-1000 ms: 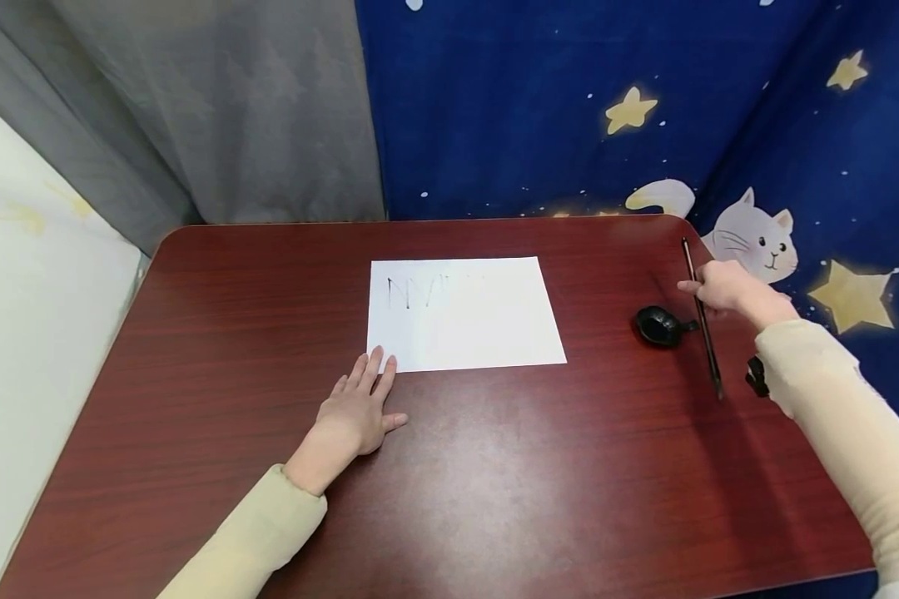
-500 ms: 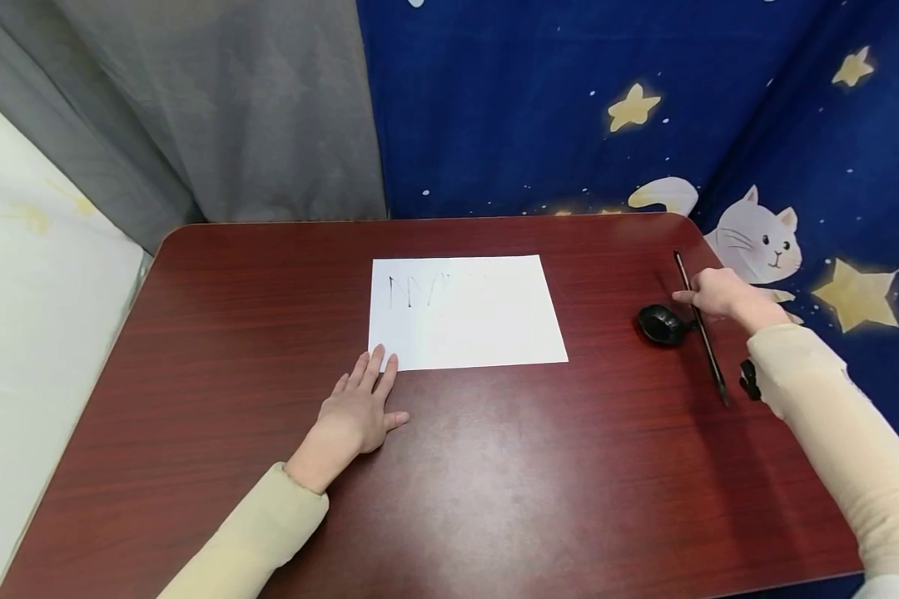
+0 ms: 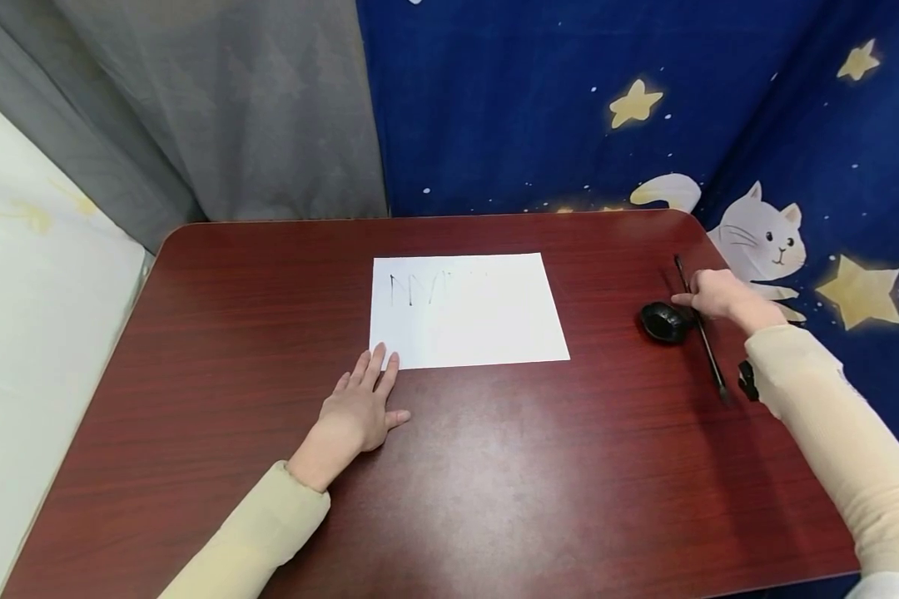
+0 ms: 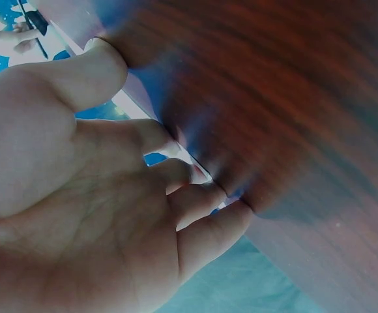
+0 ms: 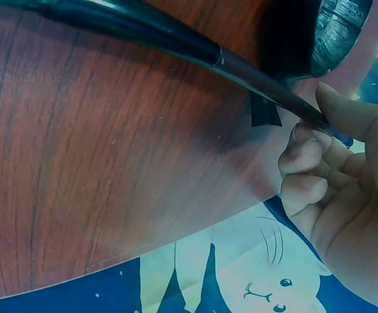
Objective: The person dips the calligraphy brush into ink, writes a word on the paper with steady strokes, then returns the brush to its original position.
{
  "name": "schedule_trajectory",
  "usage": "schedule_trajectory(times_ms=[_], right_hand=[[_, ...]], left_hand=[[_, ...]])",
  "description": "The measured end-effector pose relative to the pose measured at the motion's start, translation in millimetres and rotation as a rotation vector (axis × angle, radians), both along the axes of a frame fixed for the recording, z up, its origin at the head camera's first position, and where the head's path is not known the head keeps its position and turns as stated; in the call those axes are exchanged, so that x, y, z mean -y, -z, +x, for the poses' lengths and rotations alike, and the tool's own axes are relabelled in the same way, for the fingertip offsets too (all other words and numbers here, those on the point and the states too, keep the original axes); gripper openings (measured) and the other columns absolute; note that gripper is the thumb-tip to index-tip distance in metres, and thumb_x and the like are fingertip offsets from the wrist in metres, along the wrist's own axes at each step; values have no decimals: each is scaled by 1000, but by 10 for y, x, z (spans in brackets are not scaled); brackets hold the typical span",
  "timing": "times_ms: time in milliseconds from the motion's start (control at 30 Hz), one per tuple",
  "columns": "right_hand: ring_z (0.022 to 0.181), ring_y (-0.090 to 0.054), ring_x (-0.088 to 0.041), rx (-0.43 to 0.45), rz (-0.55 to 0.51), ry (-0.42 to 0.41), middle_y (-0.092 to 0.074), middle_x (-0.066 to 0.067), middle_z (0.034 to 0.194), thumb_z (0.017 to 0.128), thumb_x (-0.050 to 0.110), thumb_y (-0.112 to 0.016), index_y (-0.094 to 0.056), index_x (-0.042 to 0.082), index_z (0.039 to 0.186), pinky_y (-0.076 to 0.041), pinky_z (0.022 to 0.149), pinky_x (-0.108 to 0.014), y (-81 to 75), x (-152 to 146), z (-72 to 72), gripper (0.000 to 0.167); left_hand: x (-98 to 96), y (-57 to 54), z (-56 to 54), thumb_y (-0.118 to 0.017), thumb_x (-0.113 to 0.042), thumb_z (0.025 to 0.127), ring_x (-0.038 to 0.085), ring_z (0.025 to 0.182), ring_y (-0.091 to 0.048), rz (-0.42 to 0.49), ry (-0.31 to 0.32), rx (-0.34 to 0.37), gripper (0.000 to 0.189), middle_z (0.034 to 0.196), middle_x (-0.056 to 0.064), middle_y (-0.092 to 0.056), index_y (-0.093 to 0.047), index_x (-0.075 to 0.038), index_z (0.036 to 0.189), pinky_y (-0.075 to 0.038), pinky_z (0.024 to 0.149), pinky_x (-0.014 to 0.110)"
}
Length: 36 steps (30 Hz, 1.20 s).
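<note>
At the lower left corner of a white sheet of paper, my left hand lies with its fingers spread and its fingertips on the sheet's edge. Dark pen-like strokes mark the paper's upper left. In the left wrist view the same hand shows its palm side, fingers reaching to the tabletop. Over at the right, my right hand pinches a dark writing brush between thumb and fingers, its bristle end pointing toward the near side. The brush crosses the short handle of a black ink dish, seen partly in the right wrist view.
The reddish-brown wooden table has rounded far corners. A grey curtain and a blue one with stars and a cat hang behind it. A white surface borders the left side.
The right hand has moved slightly left and lower with the brush, whose upper end has dropped closer to the dish. The left hand and the paper stay in place.
</note>
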State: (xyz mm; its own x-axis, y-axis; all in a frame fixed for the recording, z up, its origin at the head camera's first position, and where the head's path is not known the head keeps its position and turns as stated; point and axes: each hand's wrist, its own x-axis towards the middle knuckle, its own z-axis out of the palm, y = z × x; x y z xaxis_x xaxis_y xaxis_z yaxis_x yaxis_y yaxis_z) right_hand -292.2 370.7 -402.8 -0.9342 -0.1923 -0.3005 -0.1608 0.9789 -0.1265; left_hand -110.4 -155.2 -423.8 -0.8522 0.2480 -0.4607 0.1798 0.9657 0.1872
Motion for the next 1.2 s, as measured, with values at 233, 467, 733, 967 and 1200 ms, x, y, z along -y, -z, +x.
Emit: schedule_trajectory(times_ms=[233, 467, 733, 967, 1200], right_hand=[[66, -50, -26, 41, 8, 11, -49, -3, 62, 99, 28, -63, -53, 9, 64, -40, 62, -36, 18, -26, 31, 41], [69, -52, -28, 43, 20, 7, -50, -3, 62, 96, 26, -64, -55, 9, 62, -41, 64, -37, 37, -19, 54, 39], [70, -52, -29, 45, 38, 7, -49, -3, 62, 96, 27, -64, -53, 11, 61, -43, 67, -41, 69, -24, 61, 40], [70, -53, -29, 58, 40, 15, -50, -4, 65, 96, 27, -62, -54, 11, 62, -43, 67, -42, 73, -29, 63, 38], [79, -57, -38, 53, 20, 36, -58, -17, 75, 103, 37, -52, -59, 2, 73, -47, 74, -50, 50, -35, 61, 47]], left_hand=[[-12, -24, -12, -49, -42, 106, 34, 154, -2, -7, 5, -1, 79, 168, 18, 3, -9, -4, 162, -17, 123, 51], [-18, -21, 0, -49, -42, 106, 35, 154, -4, -8, 9, -7, 78, 168, 18, 2, -11, -3, 162, -18, 122, 51], [-17, -11, 19, -51, -40, 106, 35, 154, -6, 6, 1, -11, 78, 168, 18, 0, -11, -4, 162, -18, 122, 51], [-10, -7, 25, -51, -41, 106, 35, 154, -6, -1, 6, -19, 78, 168, 18, -1, -12, -4, 162, -19, 122, 51], [-2, -34, 35, -52, -40, 105, 36, 154, -8, 4, 3, -27, 77, 168, 19, -3, -14, -3, 161, -21, 122, 51]])
